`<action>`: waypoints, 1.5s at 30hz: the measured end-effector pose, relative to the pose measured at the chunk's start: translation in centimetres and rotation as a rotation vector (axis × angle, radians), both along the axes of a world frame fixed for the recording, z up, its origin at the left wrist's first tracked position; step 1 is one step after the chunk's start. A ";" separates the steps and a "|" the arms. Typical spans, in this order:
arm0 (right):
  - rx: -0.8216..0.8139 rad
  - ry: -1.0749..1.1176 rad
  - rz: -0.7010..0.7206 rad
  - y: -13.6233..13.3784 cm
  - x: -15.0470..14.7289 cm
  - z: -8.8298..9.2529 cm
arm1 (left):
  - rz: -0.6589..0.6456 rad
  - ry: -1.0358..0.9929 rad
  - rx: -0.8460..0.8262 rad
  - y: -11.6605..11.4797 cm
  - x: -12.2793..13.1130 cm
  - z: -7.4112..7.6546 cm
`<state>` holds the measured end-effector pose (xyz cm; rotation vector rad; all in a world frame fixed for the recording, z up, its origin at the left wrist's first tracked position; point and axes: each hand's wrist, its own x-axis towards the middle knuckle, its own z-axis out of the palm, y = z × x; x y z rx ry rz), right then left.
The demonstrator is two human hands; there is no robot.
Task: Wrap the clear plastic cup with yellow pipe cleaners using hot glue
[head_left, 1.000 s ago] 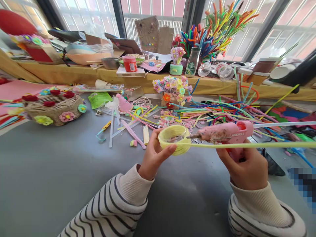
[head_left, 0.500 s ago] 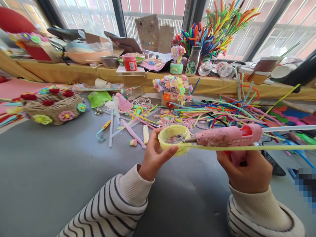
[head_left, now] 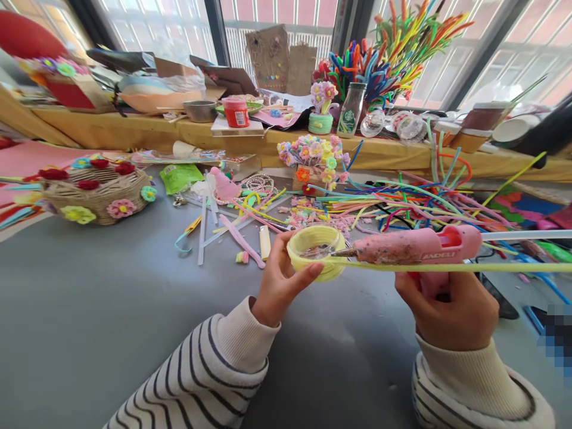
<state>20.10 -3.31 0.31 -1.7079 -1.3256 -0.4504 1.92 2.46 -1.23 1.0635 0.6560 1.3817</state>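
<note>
My left hand (head_left: pixel 280 283) grips a small round container (head_left: pixel 315 251) wrapped in pale yellow pipe cleaner, held above the grey table (head_left: pixel 89 310). A long yellow-green pipe cleaner (head_left: pixel 469 267) runs from the wrap off to the right. My right hand (head_left: pixel 451 310) is closed round the handle of a pink glue gun (head_left: pixel 415 249). Its nozzle touches the right rim of the container. A clear glue stick (head_left: pixel 522 235) juts from the gun's back.
A woven basket (head_left: pixel 96 193) with felt flowers stands at left. Loose pipe cleaners (head_left: pixel 411 202) cover the right of the table, glue sticks and scraps (head_left: pixel 232 226) lie in the middle. A yellow ledge (head_left: pixel 147 134) behind holds a red jar (head_left: pixel 235 113), a bottle (head_left: pixel 348 110) and standing pipe cleaners (head_left: pixel 393 47).
The glue gun has shifted slightly right and its nozzle has come down from above the rim to the container's right side. The left hand has held the container still.
</note>
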 end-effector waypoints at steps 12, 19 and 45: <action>0.009 -0.009 0.029 0.0 0.2 0.2 | 0.007 -0.005 0.023 0.0 -0.1 -0.2; 0.019 -0.020 0.014 0.1 0.1 0.3 | 0.015 -0.007 0.015 -0.1 -0.1 -0.2; 0.053 -0.118 -0.026 0.5 1.1 -0.2 | 0.030 -0.048 0.106 0.5 0.0 -1.3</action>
